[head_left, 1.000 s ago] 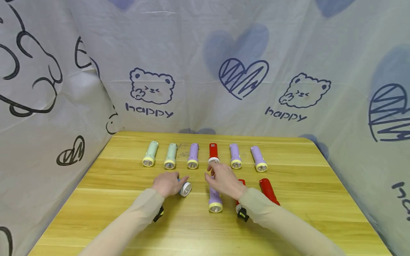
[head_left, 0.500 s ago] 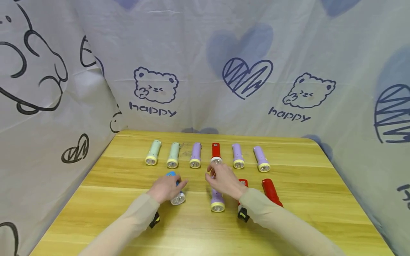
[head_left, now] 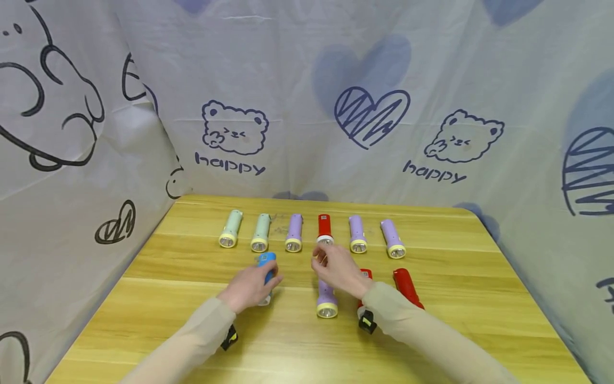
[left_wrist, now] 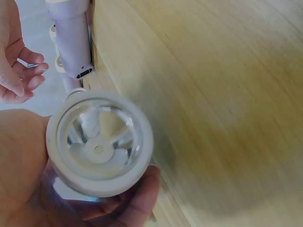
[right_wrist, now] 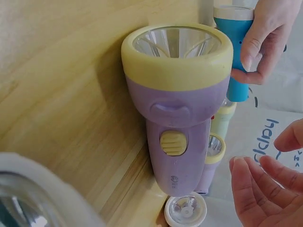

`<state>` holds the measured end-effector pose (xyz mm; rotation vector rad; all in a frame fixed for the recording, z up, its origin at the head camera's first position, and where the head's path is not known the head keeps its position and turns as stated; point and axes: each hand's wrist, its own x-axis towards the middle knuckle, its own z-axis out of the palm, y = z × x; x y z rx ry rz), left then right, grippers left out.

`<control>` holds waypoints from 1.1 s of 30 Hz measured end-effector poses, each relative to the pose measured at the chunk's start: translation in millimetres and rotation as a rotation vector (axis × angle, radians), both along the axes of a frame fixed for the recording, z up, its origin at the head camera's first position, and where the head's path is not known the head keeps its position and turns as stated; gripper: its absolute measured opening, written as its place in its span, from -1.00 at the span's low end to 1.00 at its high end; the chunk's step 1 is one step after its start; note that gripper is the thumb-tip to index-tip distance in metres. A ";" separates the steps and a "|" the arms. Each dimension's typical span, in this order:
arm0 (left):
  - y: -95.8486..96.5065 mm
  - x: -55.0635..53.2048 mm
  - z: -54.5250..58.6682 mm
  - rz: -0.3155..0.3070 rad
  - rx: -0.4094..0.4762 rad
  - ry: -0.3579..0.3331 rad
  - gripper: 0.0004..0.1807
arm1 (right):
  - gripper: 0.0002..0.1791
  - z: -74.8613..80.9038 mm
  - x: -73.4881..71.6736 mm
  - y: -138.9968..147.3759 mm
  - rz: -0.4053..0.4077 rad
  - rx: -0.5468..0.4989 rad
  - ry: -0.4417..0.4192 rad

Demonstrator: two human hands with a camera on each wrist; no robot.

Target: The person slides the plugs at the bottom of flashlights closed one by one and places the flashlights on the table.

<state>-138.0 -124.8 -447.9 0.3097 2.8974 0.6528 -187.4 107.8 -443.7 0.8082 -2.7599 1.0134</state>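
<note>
A blue flashlight with a white head (head_left: 266,260) is in my left hand (head_left: 249,285), at the left middle of the table. In the left wrist view its round white lens end (left_wrist: 99,144) faces the camera, and the left fingers curl under it. My right hand (head_left: 338,269) hovers above the handle of a purple flashlight (head_left: 327,298) with a yellow rim. Its fingers are loosely bent and hold nothing, as the right wrist view shows the right hand (right_wrist: 270,182) beside the purple flashlight (right_wrist: 177,113).
Along the back lies a row of flashlights: two pale green (head_left: 232,226), three purple (head_left: 295,229) and a red one (head_left: 324,226). Two more red flashlights (head_left: 405,285) lie by the right forearm, one partly hidden. A printed cloth (head_left: 297,106) hangs behind the wooden table (head_left: 307,352).
The left hand has turned the blue flashlight from slanting sideways to roughly lengthwise, its blue end now farther back. The right hand has stayed nearly in place over the purple flashlight.
</note>
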 end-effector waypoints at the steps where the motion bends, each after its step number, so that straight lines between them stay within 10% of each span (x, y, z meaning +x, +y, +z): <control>1: 0.2 -0.2 -0.3 -0.004 0.013 0.011 -0.79 | -0.94 0.1 -0.3 0.8 0.001 -0.011 -0.003; 15: 2.8 -16.1 -3.6 -0.035 0.233 0.273 -0.50 | -0.85 2.3 -5.4 12.6 -0.037 -0.209 -0.110; 33: 14.7 -27.4 3.4 0.041 0.639 0.245 -0.20 | -0.84 16.1 -2.4 18.7 -0.047 -0.606 -0.153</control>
